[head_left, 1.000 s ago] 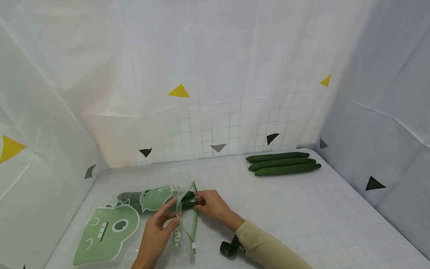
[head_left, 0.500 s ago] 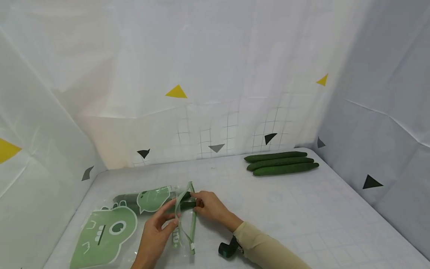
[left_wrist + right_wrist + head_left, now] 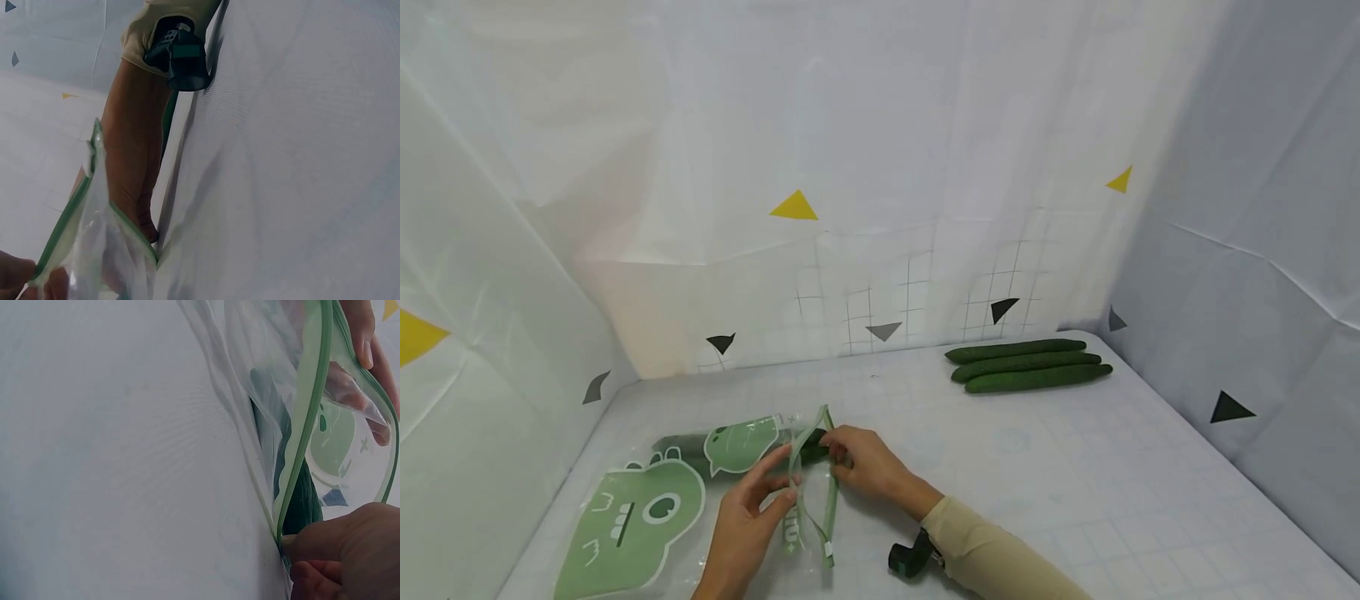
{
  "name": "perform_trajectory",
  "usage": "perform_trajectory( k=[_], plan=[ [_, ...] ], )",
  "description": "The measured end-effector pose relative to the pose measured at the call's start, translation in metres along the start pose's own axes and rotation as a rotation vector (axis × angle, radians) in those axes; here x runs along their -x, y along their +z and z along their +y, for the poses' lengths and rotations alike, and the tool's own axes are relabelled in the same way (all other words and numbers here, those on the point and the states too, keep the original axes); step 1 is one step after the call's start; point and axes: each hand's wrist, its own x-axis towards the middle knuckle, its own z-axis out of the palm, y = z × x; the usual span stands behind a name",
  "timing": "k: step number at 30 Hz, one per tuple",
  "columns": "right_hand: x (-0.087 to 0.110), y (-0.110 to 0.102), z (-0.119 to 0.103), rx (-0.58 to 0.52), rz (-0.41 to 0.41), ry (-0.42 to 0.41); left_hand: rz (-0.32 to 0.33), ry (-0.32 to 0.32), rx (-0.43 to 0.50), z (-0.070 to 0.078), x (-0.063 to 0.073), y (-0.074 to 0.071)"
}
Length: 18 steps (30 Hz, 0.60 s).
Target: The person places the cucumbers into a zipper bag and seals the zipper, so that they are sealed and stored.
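Observation:
A clear zip bag (image 3: 741, 446) with green cartoon prints lies on its side, its green-edged mouth facing right. Inside it are dark green cucumbers, one cucumber end (image 3: 812, 448) showing at the opening. My left hand (image 3: 748, 517) pinches the bag's upper edge and holds the mouth apart; in the left wrist view its fingertips (image 3: 15, 272) grip the green zip strip. My right hand (image 3: 868, 467) is at the mouth with bent fingers, thumb and index finger on the cucumber end. In the right wrist view, the right hand (image 3: 350, 550) partly covers that cucumber (image 3: 303, 500).
Three cucumbers (image 3: 1030, 365) lie side by side at the back right of the white table (image 3: 1000, 500). White sheets with triangle marks wall in the back and sides. A dark wrist camera (image 3: 910, 557) sits under the right wrist.
The cucumber ends at the mouth have gone further left into the bag, and my right hand has followed slightly left. My left hand keeps its hold on the bag.

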Motion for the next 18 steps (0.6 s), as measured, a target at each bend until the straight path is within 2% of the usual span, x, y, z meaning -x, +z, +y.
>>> perform_trajectory(
  k=[4,8,14,18],
  plan=[
    [0.003,-0.003,0.001,0.002,-0.013,-0.017,0.004,0.009,0.0,0.0,0.0,0.0],
    [0.01,-0.015,0.002,-0.054,-0.009,-0.003,0.016,0.022,-0.005,-0.001,0.001,0.0],
    [0.025,-0.046,0.013,-0.072,0.018,0.042,0.029,0.016,-0.009,0.0,0.001,0.0],
    [0.038,-0.074,0.023,-0.048,0.075,0.097,0.027,0.024,-0.002,0.0,0.0,-0.001]
  ],
)
